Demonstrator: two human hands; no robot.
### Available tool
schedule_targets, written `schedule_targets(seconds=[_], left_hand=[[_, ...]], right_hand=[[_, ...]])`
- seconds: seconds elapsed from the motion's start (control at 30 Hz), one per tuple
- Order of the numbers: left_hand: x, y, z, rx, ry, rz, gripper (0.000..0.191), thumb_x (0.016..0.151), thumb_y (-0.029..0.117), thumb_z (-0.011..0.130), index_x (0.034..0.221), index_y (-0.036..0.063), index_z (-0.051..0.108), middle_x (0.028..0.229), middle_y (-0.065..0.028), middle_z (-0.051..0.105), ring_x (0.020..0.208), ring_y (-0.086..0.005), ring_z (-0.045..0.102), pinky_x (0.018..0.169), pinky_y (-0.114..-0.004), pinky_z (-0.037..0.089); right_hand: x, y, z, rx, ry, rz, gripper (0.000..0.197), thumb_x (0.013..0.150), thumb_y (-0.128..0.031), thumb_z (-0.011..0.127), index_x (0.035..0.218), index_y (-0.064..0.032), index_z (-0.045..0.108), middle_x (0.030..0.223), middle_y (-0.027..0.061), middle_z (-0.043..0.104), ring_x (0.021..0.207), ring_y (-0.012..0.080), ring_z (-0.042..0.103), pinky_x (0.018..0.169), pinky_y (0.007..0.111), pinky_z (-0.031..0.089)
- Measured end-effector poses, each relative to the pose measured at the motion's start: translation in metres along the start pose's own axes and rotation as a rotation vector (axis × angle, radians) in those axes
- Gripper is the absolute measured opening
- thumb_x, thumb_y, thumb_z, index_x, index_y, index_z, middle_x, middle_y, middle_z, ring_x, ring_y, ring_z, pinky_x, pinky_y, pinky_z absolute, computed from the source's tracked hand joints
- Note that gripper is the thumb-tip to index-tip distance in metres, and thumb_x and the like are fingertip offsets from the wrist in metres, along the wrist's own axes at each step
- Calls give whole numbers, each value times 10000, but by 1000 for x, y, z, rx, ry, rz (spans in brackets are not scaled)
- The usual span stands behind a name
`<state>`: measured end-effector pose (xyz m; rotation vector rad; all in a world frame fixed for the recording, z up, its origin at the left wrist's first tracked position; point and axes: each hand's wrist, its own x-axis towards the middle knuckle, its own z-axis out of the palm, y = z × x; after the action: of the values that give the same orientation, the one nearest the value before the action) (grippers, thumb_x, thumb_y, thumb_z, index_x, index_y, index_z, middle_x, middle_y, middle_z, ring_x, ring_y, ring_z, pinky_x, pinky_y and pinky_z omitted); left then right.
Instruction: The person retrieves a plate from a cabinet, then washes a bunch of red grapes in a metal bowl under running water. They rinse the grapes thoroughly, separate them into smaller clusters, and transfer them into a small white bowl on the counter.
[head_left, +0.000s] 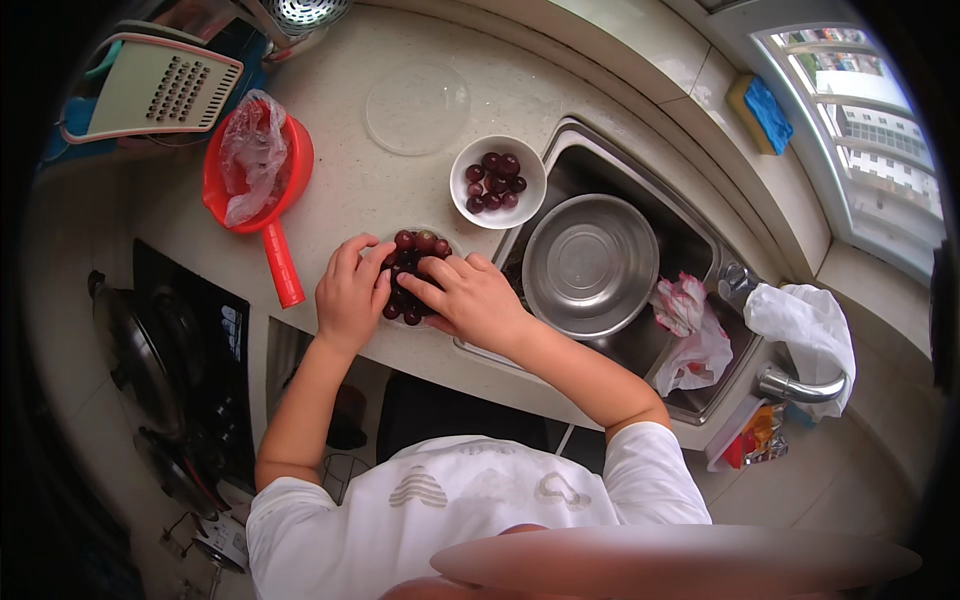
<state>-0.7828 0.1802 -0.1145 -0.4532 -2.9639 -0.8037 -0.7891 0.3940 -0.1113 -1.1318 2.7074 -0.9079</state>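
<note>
Dark red grapes (424, 241) fill a round clear plastic container (454, 246) on the countertop in front of me. My left hand (349, 292) is at the container's left side, thumb and fingertips against the grapes. From the right, my right hand (480, 300) reaches over it, fingers bent down among the grapes. The fingers cover part of the fruit, so whether either hand grips a grape is hidden. Just beyond, a white bowl (459, 196) holds several more grapes. A round clear lid (417, 109) lies flat farther back on the counter.
To the right, a steel basin (592, 259) sits in the sink (694, 247), beside crumpled plastic bags (697, 352). White cloth hangs over the faucet (802, 386). Left are a red strainer (300, 161) with a plastic bag (255, 157), a grater (165, 86) and a black cooktop (225, 330).
</note>
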Motion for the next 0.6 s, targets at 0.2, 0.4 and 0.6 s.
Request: schedule_targets(seconds=[0.2,0.4,0.6], left_hand=[[1,-11,5,-116,8,-38,295,804,-4,655,1079,51,561,1106,-125,571,936,-314,597,784,-363,504],[38,17,9,-443,156,-17,273,835,49,665,1084,67,556,1078,-92,573,914,-303,604,753,-385,511],[115,45,32,-490,-105,114,317,810,76,703,1109,105,603,1152,-64,587,919,-277,623,772,-375,522]], right_hand=[[6,-2,13,11,-130,5,440,680,-191,736,1087,-142,575,936,27,537,905,211,554,754,344,428],[6,1,21,9,-165,-28,419,676,-178,724,1068,-125,585,968,32,558,936,218,560,757,348,446],[11,-4,27,12,101,-110,213,761,-179,614,970,-140,633,940,33,601,941,210,588,739,341,459]])
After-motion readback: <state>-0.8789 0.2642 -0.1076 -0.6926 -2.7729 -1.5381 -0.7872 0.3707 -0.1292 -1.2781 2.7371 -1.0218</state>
